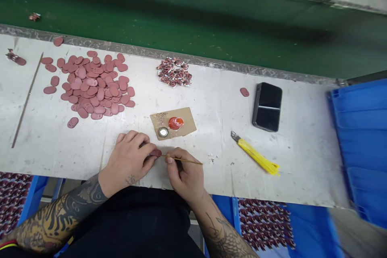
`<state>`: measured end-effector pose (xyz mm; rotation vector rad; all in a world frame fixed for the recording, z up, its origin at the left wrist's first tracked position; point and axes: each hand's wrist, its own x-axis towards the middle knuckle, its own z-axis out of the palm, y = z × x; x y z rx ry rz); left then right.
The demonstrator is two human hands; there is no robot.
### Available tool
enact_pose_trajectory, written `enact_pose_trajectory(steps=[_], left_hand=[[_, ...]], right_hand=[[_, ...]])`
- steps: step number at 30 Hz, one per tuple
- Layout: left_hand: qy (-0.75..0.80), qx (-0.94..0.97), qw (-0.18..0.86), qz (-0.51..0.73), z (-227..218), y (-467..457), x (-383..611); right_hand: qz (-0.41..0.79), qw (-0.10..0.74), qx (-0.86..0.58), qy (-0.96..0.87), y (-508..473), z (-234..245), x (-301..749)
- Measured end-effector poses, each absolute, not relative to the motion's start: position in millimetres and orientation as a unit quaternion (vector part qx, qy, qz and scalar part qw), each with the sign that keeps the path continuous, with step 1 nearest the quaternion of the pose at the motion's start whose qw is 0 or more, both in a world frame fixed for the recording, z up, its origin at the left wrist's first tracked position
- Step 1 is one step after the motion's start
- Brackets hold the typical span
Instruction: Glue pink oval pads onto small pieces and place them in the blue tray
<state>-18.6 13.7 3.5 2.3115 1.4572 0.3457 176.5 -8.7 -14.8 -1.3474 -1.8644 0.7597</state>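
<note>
Between the fingertips of my left hand (131, 161) is a small reddish oval piece (156, 152), partly covered by the fingers. My right hand (186, 173) pinches a thin wooden stick (184, 160), its tip at the oval piece. Just beyond my hands lies a brown cardboard piece (187, 119) bearing a red-orange round lid or blob (175, 123), a bottle cap (163, 132) with something whitish inside, and many tiny specks. A heap of similar reddish oval pieces (96, 86) spreads at the left. Behind the cardboard sits a pile of small shiny brown-and-silver parts (173, 71).
A yellow utility knife (256, 155) and a black rectangular case (267, 107) lie at the right, near a single oval piece (244, 92). A long thin rod (27, 100) lies far left. Blue bins (359, 149) stand at the right; trays of assembled parts (264, 223) sit below the table edge.
</note>
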Motion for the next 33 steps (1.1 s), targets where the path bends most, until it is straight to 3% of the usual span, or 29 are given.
enact_pose_trajectory(steps=[3,6,10,13,15,19,23,26,33], left_hand=[[0.523,0.818,0.201,0.130,2.6,13.1,-19.4],[0.519,0.815,0.213,0.144,2.0,12.4,-20.2],[0.522,0.810,0.216,0.159,0.9,12.0,-20.6],[0.525,0.805,0.221,0.163,-1.0,11.9,-20.4],[0.525,0.803,0.228,0.166,-2.2,11.7,-20.4],[0.523,0.800,0.237,0.173,-3.5,11.4,-21.1],[0.528,0.796,0.242,0.173,-3.2,10.7,-21.8],[0.530,0.792,0.248,0.171,-1.8,8.6,-21.7],[0.541,0.779,0.256,0.189,-4.3,3.8,-21.5]], right_hand=[[0.297,0.389,-0.529,-0.694,-4.3,-12.5,192.4],[0.200,0.374,-0.581,-0.695,14.0,-12.8,222.0],[0.035,0.229,-0.596,-0.769,45.9,-15.2,262.1],[0.004,0.115,-0.594,-0.796,60.0,-14.0,276.8],[-0.003,0.104,-0.624,-0.774,66.8,-10.6,277.7],[0.021,0.197,-0.662,-0.723,90.8,2.1,261.2],[0.086,0.238,-0.600,-0.759,135.0,18.8,224.2],[0.129,0.225,-0.561,-0.786,173.1,30.9,184.8],[0.188,0.102,-0.428,-0.878,264.3,53.1,45.6]])
